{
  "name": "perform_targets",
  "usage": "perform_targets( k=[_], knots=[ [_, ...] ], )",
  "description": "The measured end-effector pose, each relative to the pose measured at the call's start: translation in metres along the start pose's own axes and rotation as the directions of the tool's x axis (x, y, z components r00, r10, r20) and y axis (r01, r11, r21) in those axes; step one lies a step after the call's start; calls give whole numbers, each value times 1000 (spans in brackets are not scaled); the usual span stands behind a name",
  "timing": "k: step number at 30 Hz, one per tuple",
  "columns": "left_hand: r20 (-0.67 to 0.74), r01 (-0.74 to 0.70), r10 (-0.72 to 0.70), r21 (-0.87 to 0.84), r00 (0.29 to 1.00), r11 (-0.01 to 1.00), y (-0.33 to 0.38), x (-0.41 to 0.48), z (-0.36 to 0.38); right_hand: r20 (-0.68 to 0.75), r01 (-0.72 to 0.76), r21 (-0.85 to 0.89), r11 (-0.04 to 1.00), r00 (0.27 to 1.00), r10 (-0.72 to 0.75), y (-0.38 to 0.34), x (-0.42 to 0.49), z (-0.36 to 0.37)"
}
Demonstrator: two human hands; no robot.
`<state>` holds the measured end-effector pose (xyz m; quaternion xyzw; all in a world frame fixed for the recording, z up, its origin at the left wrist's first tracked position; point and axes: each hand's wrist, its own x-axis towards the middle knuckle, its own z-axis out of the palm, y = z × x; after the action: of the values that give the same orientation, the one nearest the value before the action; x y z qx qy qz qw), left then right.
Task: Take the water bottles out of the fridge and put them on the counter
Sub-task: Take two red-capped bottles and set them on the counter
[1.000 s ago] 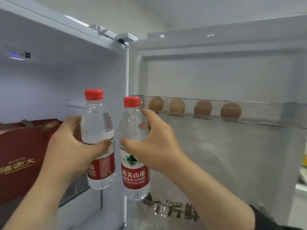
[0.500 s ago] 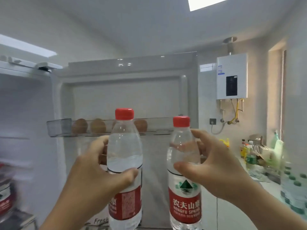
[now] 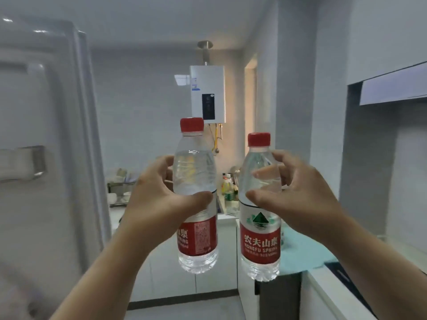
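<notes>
Mid-air: left grip (image 3: 157, 204) wraps left bottle (image 3: 196, 241), right grip (image 3: 298, 199) wraps right bottle (image 3: 260, 241) (fridge door (image 3: 34, 135) blurred).

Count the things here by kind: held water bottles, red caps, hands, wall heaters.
Water bottles: 2, left bottle and right bottle.
Red caps: 2, left cap and right cap.
Hands: 2, left hand and right hand.
Wall heater: 1.
Total: 7.
</notes>
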<state>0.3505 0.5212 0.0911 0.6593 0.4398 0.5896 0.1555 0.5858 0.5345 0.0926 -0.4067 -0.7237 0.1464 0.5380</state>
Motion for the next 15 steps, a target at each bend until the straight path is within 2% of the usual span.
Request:
perform_targets(
  k=[8,15],
  knots=[
    [149,28,-2,-175,989,984,-62,81,162,-172,-178,-211,961,975,143,116,37,-70],
    [229,115,-65,-211,971,971,-151,169,279,-233,-305,-275,912,941,245,237,109,-83]
  ],
)
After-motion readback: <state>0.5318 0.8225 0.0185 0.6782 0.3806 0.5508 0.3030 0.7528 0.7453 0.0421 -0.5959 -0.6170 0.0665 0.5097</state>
